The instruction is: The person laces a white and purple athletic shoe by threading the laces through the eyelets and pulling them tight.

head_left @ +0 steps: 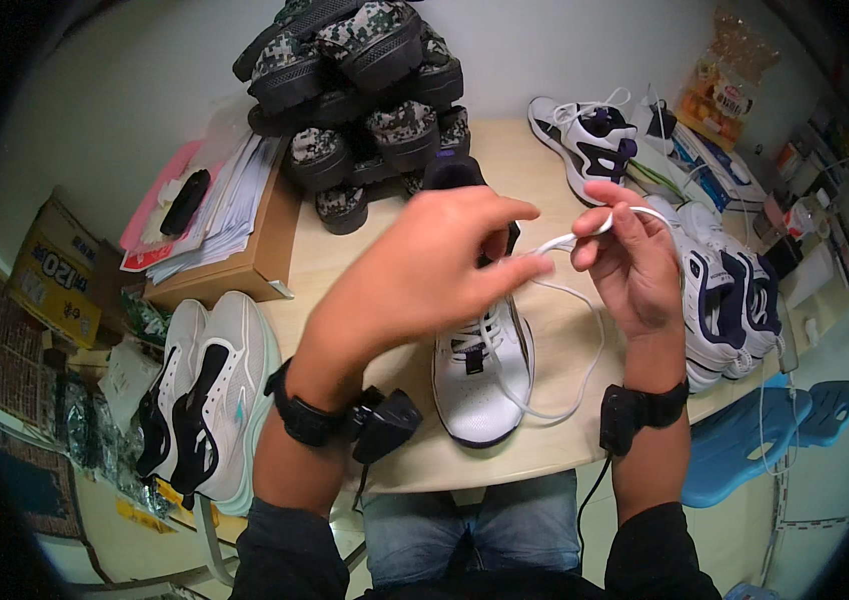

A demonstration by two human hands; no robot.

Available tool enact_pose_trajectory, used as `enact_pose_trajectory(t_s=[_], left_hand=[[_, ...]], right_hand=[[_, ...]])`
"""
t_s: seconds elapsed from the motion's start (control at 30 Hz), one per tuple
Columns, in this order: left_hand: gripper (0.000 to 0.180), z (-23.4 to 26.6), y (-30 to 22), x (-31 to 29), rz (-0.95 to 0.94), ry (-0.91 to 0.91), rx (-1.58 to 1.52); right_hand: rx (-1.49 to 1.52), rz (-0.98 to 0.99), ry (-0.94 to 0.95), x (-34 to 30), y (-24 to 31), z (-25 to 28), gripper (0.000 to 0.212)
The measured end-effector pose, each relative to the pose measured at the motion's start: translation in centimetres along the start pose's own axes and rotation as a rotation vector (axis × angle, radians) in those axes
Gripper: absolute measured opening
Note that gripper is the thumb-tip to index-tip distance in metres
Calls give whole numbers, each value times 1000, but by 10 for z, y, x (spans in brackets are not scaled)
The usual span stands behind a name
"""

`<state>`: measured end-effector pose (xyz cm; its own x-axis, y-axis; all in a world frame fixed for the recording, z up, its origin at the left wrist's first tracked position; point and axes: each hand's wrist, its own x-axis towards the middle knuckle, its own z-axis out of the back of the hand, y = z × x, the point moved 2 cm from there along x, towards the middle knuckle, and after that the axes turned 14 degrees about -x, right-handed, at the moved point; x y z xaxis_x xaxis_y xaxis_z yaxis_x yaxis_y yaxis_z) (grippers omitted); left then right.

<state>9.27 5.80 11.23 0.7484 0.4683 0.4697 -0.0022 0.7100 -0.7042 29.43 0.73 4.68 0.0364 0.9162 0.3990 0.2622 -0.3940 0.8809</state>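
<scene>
A white sneaker (469,400) with a dark sole edge stands on the table in front of me, toe toward me. Its white shoelace (596,350) is partly threaded and loops out to the right. My right hand (634,270) pinches the lace between thumb and fingers, and a length trails over its back. Over the sneaker's upper part reaches my left hand (424,260), thumb and index finger apart, the thumb tip beside the lace. Its other fingers are mostly hidden. Both wrists wear black straps; the left one carries a black box.
Camouflage shoes (374,100) are stacked at the back. White-and-navy sneakers (714,290) stand at the right, another sneaker (584,140) behind them. Pale sneakers (234,400) sit at the left, near a cardboard box (269,230) topped with papers. A blue stool (744,450) stands beyond the table's right edge.
</scene>
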Motion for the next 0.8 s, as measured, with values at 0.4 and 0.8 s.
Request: enact_pose_trajectory(t_s=[0.4,0.8], left_hand=[[11,-1,13,-2,209,-55,-138],[17,-7,17,2,144,54,-61]], right_hand=[[-630,-640,488,-12,22,-34,20],[-738,-196,-98,-9,7,-25,16]])
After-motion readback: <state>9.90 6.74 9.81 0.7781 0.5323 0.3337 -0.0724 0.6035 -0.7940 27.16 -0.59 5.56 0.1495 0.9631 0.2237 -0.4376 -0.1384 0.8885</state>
